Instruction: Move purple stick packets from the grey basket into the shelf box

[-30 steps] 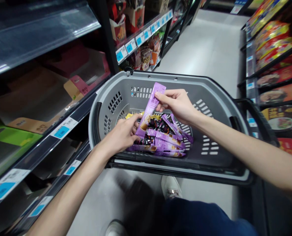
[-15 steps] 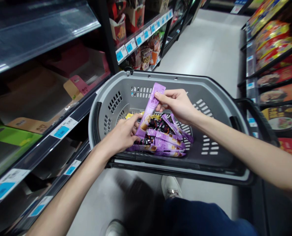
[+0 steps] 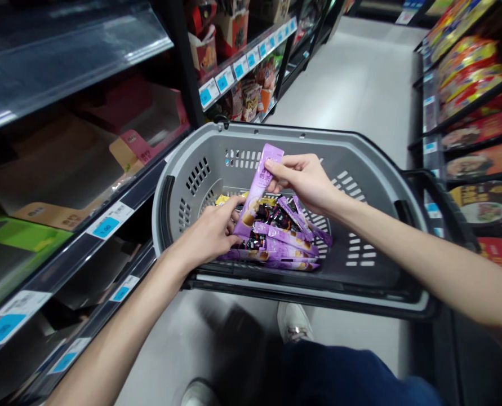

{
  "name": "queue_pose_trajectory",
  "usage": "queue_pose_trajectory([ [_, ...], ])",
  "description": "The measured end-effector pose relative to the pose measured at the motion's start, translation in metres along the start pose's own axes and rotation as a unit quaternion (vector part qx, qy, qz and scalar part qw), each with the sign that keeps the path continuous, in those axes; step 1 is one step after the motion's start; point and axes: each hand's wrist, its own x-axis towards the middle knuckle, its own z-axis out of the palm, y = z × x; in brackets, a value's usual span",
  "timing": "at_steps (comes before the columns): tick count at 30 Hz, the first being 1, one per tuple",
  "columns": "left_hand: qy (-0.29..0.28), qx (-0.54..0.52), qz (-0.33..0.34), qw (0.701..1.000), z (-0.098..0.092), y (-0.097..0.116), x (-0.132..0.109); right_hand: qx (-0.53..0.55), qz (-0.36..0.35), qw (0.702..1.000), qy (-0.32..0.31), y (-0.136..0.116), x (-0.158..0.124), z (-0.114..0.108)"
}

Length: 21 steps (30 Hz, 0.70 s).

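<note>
– Left hand (image 3: 210, 231) first, please: where is it, and what is it doing?

– It reaches in from the lower left, over the near rim of a grey plastic shopping basket with slotted walls (image 3: 386, 163). Its fingers are curled around the lower end of a long, flat purple foil sachet (image 3: 257, 194), with the thumb on top.

– And the other hand?

– The right hand (image 3: 305, 180) comes in from the right, a little farther off. It pinches the sachet's top end between thumb and forefinger. Both hands therefore grasp the one sachet, which stands tilted above the basket floor with its top leaning away.

– What lies under it?

– A loose heap of matching purple sachets (image 3: 288, 248) sits on the basket floor, mixed with small dark wrappers. A yellow packet (image 3: 221, 198) peeks out just beside the left knuckles.

– How would one handle that sachet well?

– My judgement: grip it by the sealed ends, as both hands do now, since the slick foil could slide out of a grip on its middle. Lifting it clear of the heap should stop it dragging its neighbours along.

– What is around the basket?

– Dark shelves with blue-and-white price labels (image 3: 107, 223) run along the left, holding cardboard trays. Farther off, a pale floor (image 3: 360, 73) stretches down the aisle. Red and yellow packaged goods (image 3: 470, 62) fill the shelves on the right.
</note>
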Motion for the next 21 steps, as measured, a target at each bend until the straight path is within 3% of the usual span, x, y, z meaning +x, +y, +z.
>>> queue_pose_trajectory([
  [21, -0.011, 0.002, -0.001, 1.000, -0.0016, 0.0022, -0.0004, -0.005, -0.014, 1.000, -0.015, 0.0013, -0.0007, -0.0006],
])
